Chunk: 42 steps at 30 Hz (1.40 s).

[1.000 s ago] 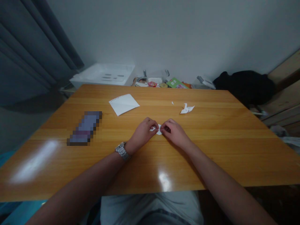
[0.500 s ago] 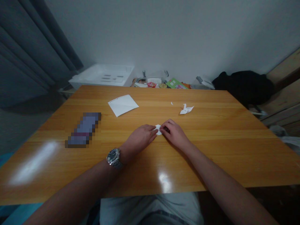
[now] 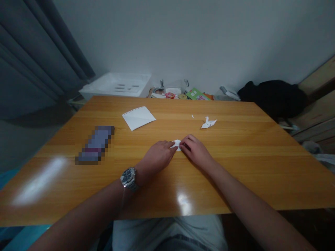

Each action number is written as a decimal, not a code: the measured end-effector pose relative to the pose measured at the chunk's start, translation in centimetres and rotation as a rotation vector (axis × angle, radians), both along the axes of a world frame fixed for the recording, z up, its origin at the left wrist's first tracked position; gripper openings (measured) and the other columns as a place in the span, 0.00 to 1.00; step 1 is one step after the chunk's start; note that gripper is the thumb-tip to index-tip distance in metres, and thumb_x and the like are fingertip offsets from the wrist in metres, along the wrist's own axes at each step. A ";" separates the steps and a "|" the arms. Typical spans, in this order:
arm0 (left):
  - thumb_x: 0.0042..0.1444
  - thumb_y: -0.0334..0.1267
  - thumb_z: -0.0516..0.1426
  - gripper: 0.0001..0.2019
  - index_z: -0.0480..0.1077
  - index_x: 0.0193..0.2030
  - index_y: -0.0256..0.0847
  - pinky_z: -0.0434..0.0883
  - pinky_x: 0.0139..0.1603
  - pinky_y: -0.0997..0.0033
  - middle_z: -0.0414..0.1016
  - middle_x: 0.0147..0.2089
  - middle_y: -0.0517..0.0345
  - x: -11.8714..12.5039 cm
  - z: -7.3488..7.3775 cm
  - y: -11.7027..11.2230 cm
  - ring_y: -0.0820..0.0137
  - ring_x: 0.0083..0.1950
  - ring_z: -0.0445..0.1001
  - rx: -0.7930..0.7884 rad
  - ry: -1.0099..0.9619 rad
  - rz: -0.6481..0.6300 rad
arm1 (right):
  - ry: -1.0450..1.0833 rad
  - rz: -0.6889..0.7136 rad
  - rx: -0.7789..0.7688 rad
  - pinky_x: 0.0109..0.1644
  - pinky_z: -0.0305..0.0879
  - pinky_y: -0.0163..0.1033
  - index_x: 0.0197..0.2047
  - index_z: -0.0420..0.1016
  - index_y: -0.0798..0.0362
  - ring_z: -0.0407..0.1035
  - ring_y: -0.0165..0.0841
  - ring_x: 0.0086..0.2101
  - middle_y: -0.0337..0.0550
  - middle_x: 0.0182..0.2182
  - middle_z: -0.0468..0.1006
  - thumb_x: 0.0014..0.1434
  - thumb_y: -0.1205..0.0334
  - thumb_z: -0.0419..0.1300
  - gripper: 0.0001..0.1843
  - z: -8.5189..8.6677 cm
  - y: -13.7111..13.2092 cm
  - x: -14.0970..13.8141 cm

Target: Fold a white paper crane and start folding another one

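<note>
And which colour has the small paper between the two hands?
The small paper is white, seen in the head view.

A small piece of white paper, with angled edges, lies on the tabletop between left hand and right hand.

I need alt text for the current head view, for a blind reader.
Left hand and right hand touch a small piece of white paper on a wooden table. Beyond lie a perforated-edge sheet at left and an origami bird at right; a pixelated object is farther left.
</note>
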<state>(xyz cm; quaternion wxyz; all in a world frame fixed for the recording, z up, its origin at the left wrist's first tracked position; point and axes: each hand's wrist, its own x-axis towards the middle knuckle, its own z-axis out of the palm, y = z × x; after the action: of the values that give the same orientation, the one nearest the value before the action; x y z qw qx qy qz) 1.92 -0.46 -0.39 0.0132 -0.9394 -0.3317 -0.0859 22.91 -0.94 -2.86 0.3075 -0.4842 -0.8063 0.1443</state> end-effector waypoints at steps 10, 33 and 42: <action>0.70 0.33 0.50 0.15 0.71 0.59 0.36 0.72 0.54 0.55 0.77 0.56 0.43 -0.2 0.2 -0.2 0.58 0.51 0.78 0.013 0.010 -0.012 | -0.430 0.123 0.077 0.61 0.66 0.58 0.65 0.68 0.55 0.67 0.50 0.58 0.59 0.61 0.72 0.69 0.60 0.56 0.23 0.9 -3.2 1.4; 0.71 0.34 0.48 0.18 0.71 0.61 0.36 0.64 0.69 0.53 0.67 0.68 0.43 -1.8 0.3 1.0 0.58 0.66 0.70 -0.066 -0.014 -0.056 | -0.412 0.156 0.044 0.66 0.64 0.57 0.69 0.65 0.52 0.65 0.47 0.63 0.56 0.66 0.68 0.71 0.56 0.54 0.26 0.8 -3.2 3.1; 0.71 0.45 0.51 0.21 0.69 0.64 0.37 0.63 0.68 0.55 0.70 0.65 0.42 -1.7 -0.6 1.3 0.58 0.65 0.69 -0.086 -0.125 0.051 | -0.345 0.265 0.065 0.67 0.61 0.59 0.67 0.68 0.47 0.66 0.46 0.62 0.53 0.63 0.72 0.70 0.53 0.55 0.24 0.9 -4.9 1.8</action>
<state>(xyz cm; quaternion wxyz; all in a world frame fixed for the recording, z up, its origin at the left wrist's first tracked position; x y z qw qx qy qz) 0.19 0.81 -0.95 -0.0456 -0.9231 -0.3591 -0.1298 24.66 -5.80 -1.95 0.1588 -0.3814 -0.9078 0.0724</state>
